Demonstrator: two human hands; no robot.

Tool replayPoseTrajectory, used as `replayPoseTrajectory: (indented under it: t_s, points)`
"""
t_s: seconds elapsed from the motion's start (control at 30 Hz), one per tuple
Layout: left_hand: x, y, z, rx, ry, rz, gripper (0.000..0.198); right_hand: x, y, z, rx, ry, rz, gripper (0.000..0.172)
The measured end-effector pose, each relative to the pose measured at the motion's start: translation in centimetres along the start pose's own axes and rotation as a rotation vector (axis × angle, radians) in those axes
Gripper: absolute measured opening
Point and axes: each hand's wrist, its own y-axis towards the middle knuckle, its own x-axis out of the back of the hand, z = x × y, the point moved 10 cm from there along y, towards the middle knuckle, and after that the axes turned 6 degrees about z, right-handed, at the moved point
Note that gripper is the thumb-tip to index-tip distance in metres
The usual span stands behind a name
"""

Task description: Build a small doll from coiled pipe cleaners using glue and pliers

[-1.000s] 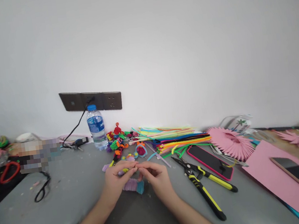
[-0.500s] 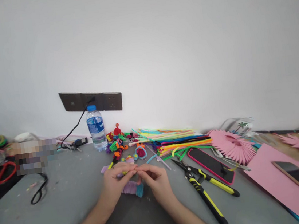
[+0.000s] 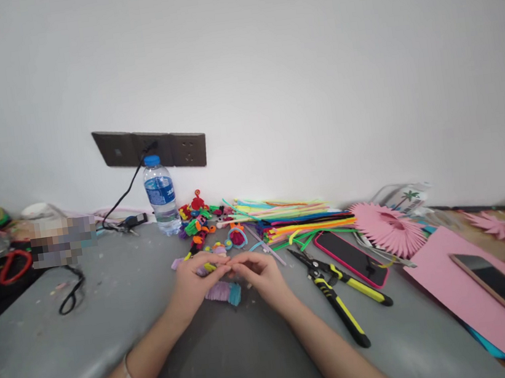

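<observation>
Roll, lilac and teal, lies on the table below both hands; left hand and right hand meet, fingertips pinched together, on what I cannot tell; pliers lie rightward; bottle stands beyond.

Bottle: white characters on blue label, too small to read.

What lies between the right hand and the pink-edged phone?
In the head view, pliers and the near end of a thin purple strip lie between the right hand and the phone.
</observation>
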Motion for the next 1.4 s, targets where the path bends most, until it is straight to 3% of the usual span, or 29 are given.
replayPoseTrajectory:
  t_s: [0.13,0.33,0.43,0.67,1.0,1.1,1.27,1.4]
  points:
    - [-0.6,0.0,0.0,0.019,0.046,0.043,0.012,-0.2,0.2,-0.8,-0.09,0.071,0.076,0.025]
    - [-1.1,-0.1,-1.7,-0.149,0.016,0.073,0.01,-0.7,-0.4,-3.3,-0.3,0.321,0.117,0.027]
    - [-1.3,-0.2,-2.0,-0.163,-0.003,0.077,0.008,-1.2,-0.9,-4.3,-0.414,0.426,0.122,0.03]
    - [-1.4,-0.3,-1.4,-0.095,-0.044,0.066,0.011,-1.0,-0.7,-3.5,-0.379,0.423,0.1,0.03]
    - [-1.3,-0.1,-1.8,-0.132,0.0,0.055,0.013,-1.0,-0.4,-3.0,-0.355,0.392,0.119,0.028]
    - [0.5,0.5,-1.5,-0.106,0.068,0.009,0.014,1.4,0.1,-2.0,-0.286,0.234,0.078,0.026]
    - [6.4,1.8,0.1,0.011,0.246,-0.151,0.036,5.1,0.6,-0.8,-0.217,-0.128,0.065,0.026]
    - [8.0,2.7,2.3,0.125,0.409,-0.071,0.036,5.4,0.5,-1.5,-0.26,-0.173,0.118,0.028]
